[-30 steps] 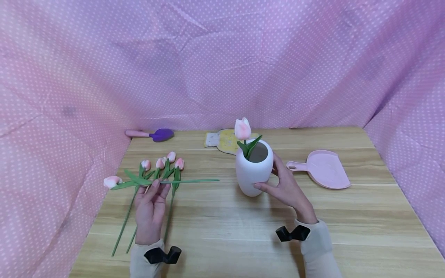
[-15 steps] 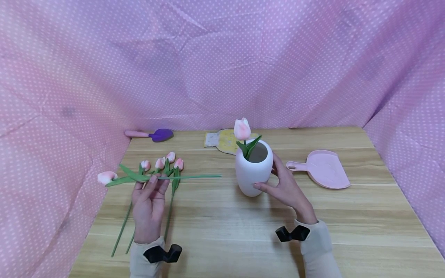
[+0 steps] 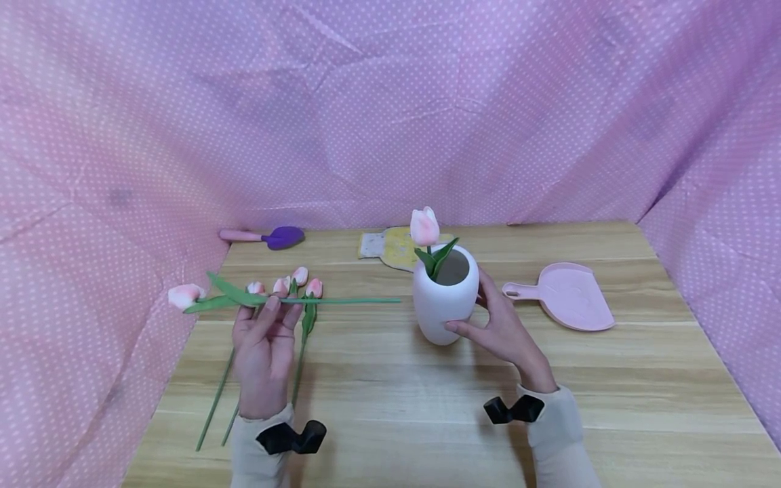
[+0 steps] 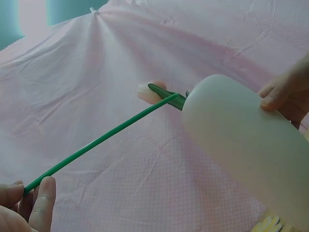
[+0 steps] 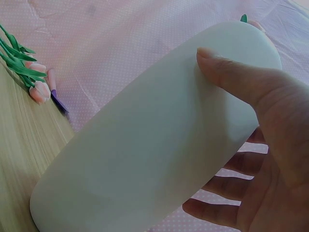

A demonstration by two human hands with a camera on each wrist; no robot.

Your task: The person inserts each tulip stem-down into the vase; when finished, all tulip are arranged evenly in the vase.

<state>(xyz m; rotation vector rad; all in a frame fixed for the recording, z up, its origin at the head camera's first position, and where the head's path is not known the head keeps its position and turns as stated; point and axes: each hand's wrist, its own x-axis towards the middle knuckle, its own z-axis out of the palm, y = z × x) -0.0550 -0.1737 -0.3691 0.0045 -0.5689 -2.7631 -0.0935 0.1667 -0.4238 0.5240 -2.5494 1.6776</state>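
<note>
My left hand (image 3: 265, 359) pinches an artificial pink-and-white tulip (image 3: 185, 297) between thumb and fingers. It lies level above the table, bloom to the left, stem (image 4: 99, 140) pointing right, its tip just short of the vase in the head view. A white vase (image 3: 442, 315) stands upright; my right hand (image 3: 506, 329) holds its right side, the thumb (image 5: 229, 75) in front and the fingers behind. One tulip (image 3: 425, 227) is in the vase, leaning on the left of the rim. Several tulips (image 3: 314, 289) lie on the table beneath and beside my left hand, partly hidden.
A toy trowel (image 3: 285, 237) with a purple blade lies at the back left. Behind the vase is a flat yellow-and-white piece (image 3: 396, 248), partly covered. To the right lies a pink dustpan (image 3: 573, 298). Polka-dot cloth (image 3: 390, 122) surrounds the wooden table (image 3: 390, 420).
The left hand has lifted the tulip slightly away from the others, and the stem tip has shifted right towards the vase. The right hand and vase have stayed put.
</note>
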